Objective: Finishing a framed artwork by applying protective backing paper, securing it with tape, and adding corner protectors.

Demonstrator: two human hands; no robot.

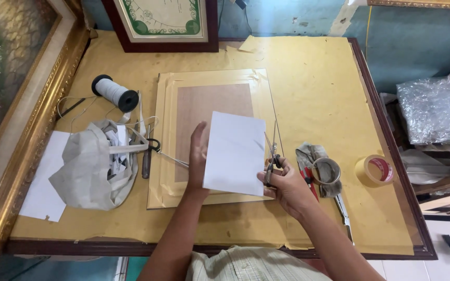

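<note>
Here, white sheet [234, 153] between hands [198, 158]

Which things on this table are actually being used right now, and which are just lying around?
In use:
white sheet, held by the left hand
scissors, in the right hand
backing board, under the sheet

Lying about:
thread spool
grey bag of scraps
tape roll
rag
second scissors
framed picture

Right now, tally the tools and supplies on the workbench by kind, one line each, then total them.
Scissors: 2, one pair in the right hand, one pair lying left of the left hand
Tape rolls: 2, tan and grey
Thread spool: 1
White sheet held: 1
Total: 6
</note>
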